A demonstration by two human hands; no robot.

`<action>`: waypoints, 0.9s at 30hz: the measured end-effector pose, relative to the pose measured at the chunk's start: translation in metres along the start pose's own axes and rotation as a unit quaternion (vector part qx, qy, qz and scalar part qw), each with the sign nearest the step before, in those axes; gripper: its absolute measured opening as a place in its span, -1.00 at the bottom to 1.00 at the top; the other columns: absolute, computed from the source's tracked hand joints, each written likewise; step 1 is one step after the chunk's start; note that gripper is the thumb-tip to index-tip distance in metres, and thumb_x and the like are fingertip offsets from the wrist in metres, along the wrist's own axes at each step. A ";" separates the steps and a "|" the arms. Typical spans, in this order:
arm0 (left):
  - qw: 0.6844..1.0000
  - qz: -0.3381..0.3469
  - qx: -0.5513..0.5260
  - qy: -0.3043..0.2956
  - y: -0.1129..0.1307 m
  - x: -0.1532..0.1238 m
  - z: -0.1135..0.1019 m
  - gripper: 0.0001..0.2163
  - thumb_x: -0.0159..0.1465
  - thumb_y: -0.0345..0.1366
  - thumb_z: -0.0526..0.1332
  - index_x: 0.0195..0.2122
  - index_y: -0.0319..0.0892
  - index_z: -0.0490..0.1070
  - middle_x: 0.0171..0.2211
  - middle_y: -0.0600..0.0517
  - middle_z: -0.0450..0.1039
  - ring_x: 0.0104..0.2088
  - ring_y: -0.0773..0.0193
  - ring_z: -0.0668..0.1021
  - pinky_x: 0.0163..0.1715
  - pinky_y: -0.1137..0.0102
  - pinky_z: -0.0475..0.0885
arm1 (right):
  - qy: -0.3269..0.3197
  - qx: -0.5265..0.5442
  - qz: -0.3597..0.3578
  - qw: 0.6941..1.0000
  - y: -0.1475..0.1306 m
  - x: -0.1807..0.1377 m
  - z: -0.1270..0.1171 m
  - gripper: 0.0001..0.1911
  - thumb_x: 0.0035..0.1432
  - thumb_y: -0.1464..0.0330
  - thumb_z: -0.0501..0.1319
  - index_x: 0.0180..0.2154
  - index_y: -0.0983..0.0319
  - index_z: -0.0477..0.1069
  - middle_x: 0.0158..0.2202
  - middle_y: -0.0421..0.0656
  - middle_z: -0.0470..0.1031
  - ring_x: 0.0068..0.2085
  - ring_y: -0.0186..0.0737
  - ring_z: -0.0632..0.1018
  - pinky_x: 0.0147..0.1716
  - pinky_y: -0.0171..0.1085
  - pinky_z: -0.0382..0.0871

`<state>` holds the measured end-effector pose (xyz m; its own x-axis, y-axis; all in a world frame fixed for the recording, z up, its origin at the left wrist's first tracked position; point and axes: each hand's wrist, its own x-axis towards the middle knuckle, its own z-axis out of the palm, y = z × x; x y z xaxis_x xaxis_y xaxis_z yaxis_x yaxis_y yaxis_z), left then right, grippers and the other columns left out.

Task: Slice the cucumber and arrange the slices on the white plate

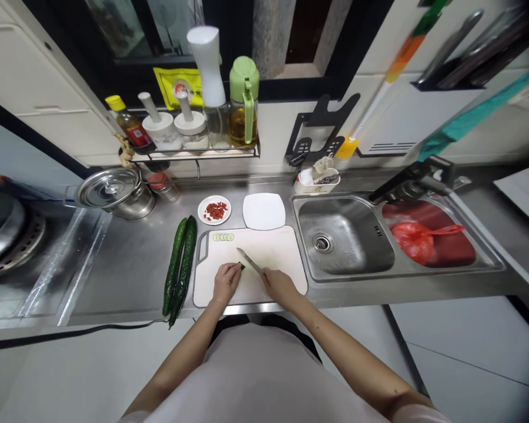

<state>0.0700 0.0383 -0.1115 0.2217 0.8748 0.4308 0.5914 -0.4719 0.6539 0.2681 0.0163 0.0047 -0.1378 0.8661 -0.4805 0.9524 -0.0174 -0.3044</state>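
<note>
My right hand (278, 286) grips the handle of a knife (249, 260), its blade slanting up and left over the white cutting board (286, 249). Between the closed fingertips of my left hand (227, 282) is a small dark green cucumber piece (242, 266), mostly hidden. The blade lies just to the right of that piece, and I cannot tell whether they touch. A short row of thin cucumber slices (223, 237) overlaps near the board's top left corner. Two long whole cucumbers (186, 267) lie side by side left of the board.
Behind the board stand a white plate (263, 211) and a small dish (204, 218) of chopped red bits. A lidded steel pot (132, 200) is at the back left. The sink (348, 235) holds a red bag (417, 244) in its right basin. Bottles line a wall rack (194, 155).
</note>
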 end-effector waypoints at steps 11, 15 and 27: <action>1.000 0.000 -0.004 -0.004 -0.002 0.001 0.002 -0.81 0.31 -0.35 0.15 -0.09 -0.10 0.49 -0.22 -0.05 0.50 -0.17 0.22 0.51 -0.17 0.29 0.48 | -0.024 -0.020 -0.029 0.999 -0.004 0.004 0.002 -0.69 0.37 0.33 -0.11 -0.08 0.25 0.36 -0.19 -0.03 0.55 -0.14 -0.13 0.56 -0.26 -0.29 0.26; 1.000 -0.001 -0.006 -0.004 -0.002 0.001 0.002 -0.81 0.30 -0.36 0.15 -0.10 -0.09 0.49 -0.22 -0.04 0.50 -0.16 0.22 0.52 -0.17 0.28 0.49 | -0.028 -0.013 -0.034 0.999 -0.006 0.004 0.001 -0.69 0.36 0.33 -0.09 -0.09 0.26 0.38 -0.22 -0.02 0.56 -0.14 -0.12 0.56 -0.26 -0.28 0.27; 1.000 -0.006 -0.010 -0.010 -0.002 0.000 0.002 -0.81 0.31 -0.36 0.14 -0.11 -0.10 0.49 -0.21 -0.04 0.50 -0.15 0.22 0.52 -0.14 0.28 0.49 | -0.067 -0.039 -0.023 0.997 -0.014 0.004 -0.005 -0.64 0.36 0.37 -0.13 -0.01 0.30 0.36 -0.15 0.06 0.54 -0.08 -0.10 0.55 -0.18 -0.26 0.33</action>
<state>0.0703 0.0401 -0.1141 0.2297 0.8822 0.4110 0.5788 -0.4633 0.6710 0.2560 0.0231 0.0111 -0.2116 0.7911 -0.5739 0.9619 0.0646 -0.2656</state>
